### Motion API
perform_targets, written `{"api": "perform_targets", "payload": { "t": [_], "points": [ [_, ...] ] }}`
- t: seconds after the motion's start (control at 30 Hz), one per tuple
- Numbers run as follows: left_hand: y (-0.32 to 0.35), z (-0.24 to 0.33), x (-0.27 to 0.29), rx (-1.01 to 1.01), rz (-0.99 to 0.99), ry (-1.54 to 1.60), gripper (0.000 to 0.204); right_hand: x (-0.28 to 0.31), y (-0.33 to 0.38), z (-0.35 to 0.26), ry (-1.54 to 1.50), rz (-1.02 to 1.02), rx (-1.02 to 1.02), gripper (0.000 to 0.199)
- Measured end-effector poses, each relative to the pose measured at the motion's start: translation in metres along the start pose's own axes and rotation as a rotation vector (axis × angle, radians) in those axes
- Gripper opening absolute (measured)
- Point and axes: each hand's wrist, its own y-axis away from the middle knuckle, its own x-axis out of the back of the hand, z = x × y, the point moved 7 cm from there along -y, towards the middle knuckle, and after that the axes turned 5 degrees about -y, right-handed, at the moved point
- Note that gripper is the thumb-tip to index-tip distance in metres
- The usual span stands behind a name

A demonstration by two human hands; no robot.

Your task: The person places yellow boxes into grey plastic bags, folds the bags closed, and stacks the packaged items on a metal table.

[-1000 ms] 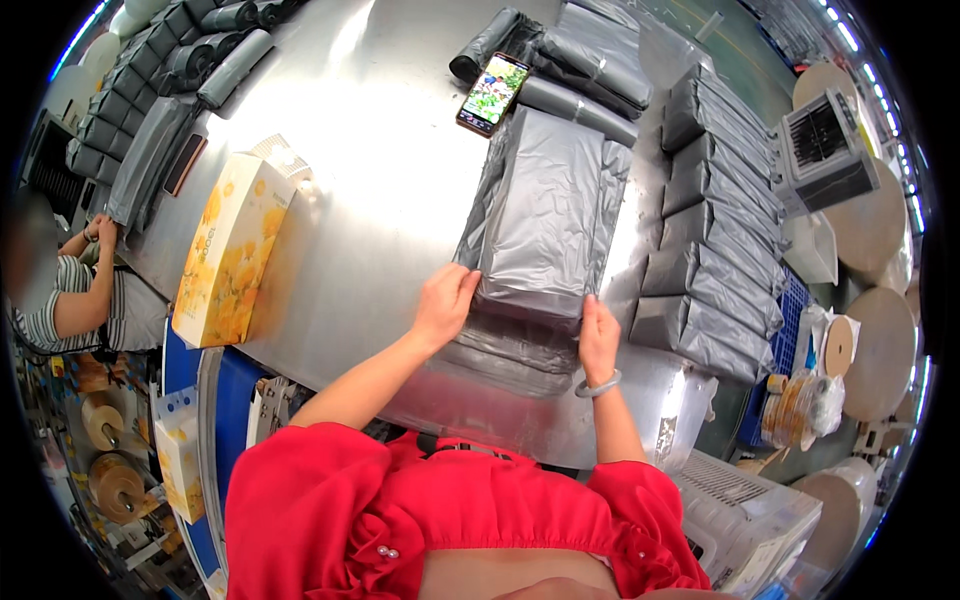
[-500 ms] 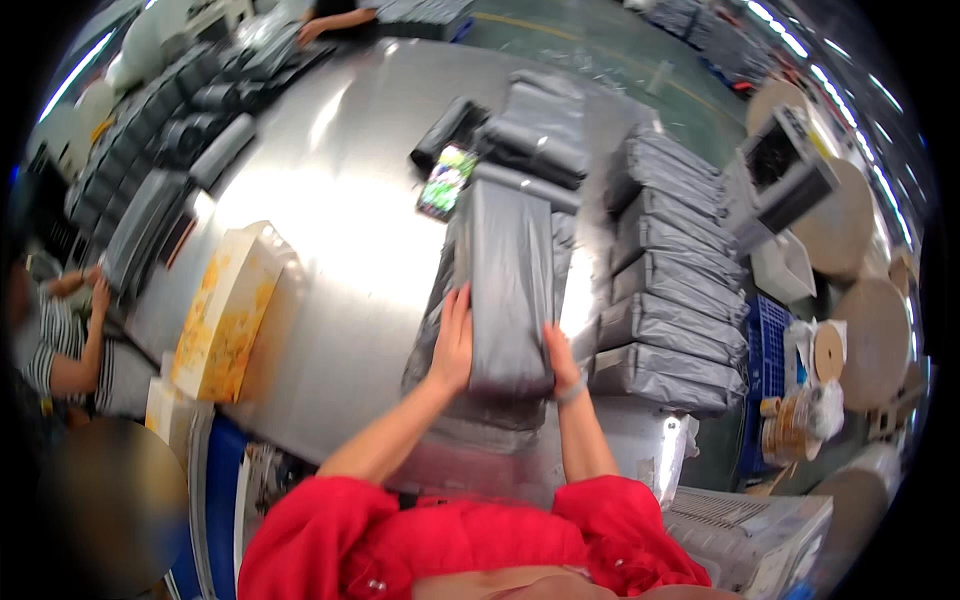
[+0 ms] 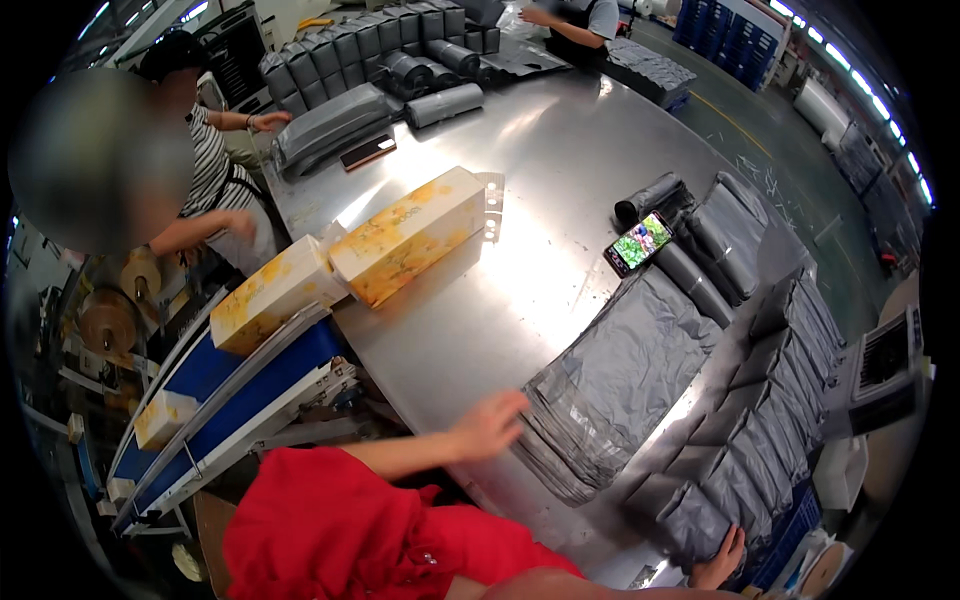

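My right hand point(image 3: 718, 562) grips the near end of a grey plastic-wrapped parcel point(image 3: 692, 520), which lies at the near end of a row of similar parcels point(image 3: 775, 400). Empty, with fingers apart and slightly blurred, my left hand point(image 3: 490, 425) is above the table's near edge. Just right of it lies a flat stack of grey plastic bags point(image 3: 635, 365). Beyond that stack, a phone with a lit screen point(image 3: 640, 243) leans by rolled grey plastic point(image 3: 695, 285).
Floral yellow-and-white boxes point(image 3: 410, 235) sit on the metal table point(image 3: 540, 300) and on a blue conveyor point(image 3: 200, 370) at left. A co-worker in stripes point(image 3: 215, 160) stands there. Wrapped grey parcels point(image 3: 350, 55) line the far side. Another person point(image 3: 580, 30) stands beyond.
The grey parcel that both hands held over the bag stack is now at the row on the right. My left hand has let go and moved left. The view has turned left.
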Motion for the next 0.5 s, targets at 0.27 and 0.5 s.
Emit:
{"api": "perform_targets", "payload": {
  "t": [0.27, 0.5],
  "points": [
    [-0.036, -0.121, 0.292, 0.149, 0.316, -0.739, 0.066, 0.013, -0.066, -0.070, -0.088, 0.560, -0.071, 0.061],
    [0.127, -0.305, 0.385, 0.761, -0.256, -0.315, 0.115, -0.029, -0.059, -0.436, -1.145, -0.483, 0.191, 0.027]
  ]
}}
